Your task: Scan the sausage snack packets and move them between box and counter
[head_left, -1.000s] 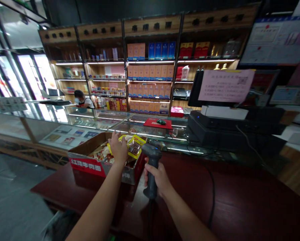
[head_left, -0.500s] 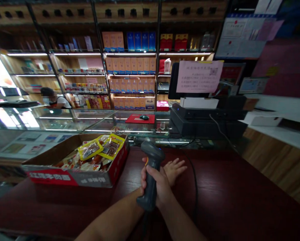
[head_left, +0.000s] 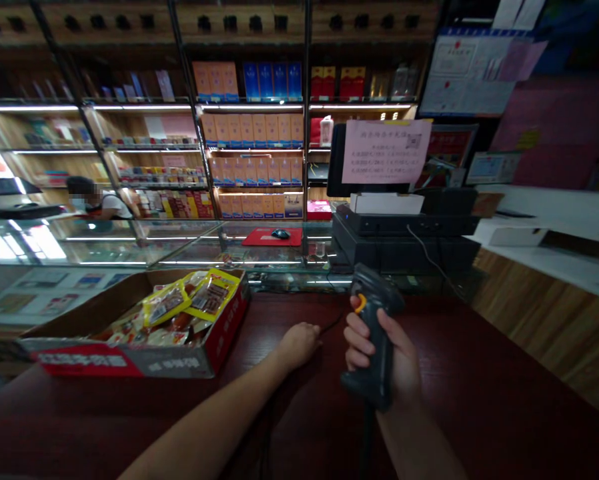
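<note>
A right hand (head_left: 402, 363) is wrapped tight around the grip of a dark scanner (head_left: 374, 310), held upright above a red-brown counter (head_left: 479, 400). The left hand (head_left: 299, 343) rests on the counter with its fingers curled, possibly touching the cable (head_left: 332, 323). Whether it grips anything is unclear. A box (head_left: 129, 363) of packets (head_left: 192, 300) sits to the left.

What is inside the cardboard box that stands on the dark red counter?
The cardboard box holds a heap of snack packets. Two yellow-edged packets with clear windows lie on top. The packets beneath and the bottom of the box are covered, so they cannot be seen.
</note>
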Available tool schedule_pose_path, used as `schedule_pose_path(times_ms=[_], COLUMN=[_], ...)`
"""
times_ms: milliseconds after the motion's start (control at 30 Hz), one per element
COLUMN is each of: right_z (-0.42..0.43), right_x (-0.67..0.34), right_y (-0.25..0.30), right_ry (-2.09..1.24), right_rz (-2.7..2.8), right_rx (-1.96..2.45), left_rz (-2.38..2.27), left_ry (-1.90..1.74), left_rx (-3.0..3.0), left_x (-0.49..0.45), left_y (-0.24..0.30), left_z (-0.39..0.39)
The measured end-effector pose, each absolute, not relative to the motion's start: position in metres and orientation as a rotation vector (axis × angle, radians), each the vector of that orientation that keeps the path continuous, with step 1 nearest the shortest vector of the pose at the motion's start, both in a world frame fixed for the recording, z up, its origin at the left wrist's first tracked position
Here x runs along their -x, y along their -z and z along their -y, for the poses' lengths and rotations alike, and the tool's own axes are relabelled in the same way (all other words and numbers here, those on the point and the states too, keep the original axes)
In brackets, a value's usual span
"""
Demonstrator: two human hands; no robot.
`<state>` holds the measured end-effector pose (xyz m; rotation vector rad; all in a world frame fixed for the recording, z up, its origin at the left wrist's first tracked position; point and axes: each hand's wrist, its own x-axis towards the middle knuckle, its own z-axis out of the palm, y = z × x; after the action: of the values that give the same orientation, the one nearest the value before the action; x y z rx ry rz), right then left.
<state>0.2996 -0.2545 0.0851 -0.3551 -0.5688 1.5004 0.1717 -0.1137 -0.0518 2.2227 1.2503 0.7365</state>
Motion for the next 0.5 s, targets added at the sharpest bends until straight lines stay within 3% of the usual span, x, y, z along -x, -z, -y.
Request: schedule_pose_path(times_ms=[267,500], right_z=[0.239,0.216], right_x=[-0.317,-0.315], right_y=[-0.057,-0.013], right_ry=[-1.365,-1.23], right_rz=[0.45,0.554], right_rx=[0.545,0.812], left_rz=[-1.709,-1.97], left_ry=[-0.105,0.11], left_rx=[-2.559,-2.334], left_x=[-0.123,-0.039], left_y=[0.037,0.015], left_z=[0.142,0.186])
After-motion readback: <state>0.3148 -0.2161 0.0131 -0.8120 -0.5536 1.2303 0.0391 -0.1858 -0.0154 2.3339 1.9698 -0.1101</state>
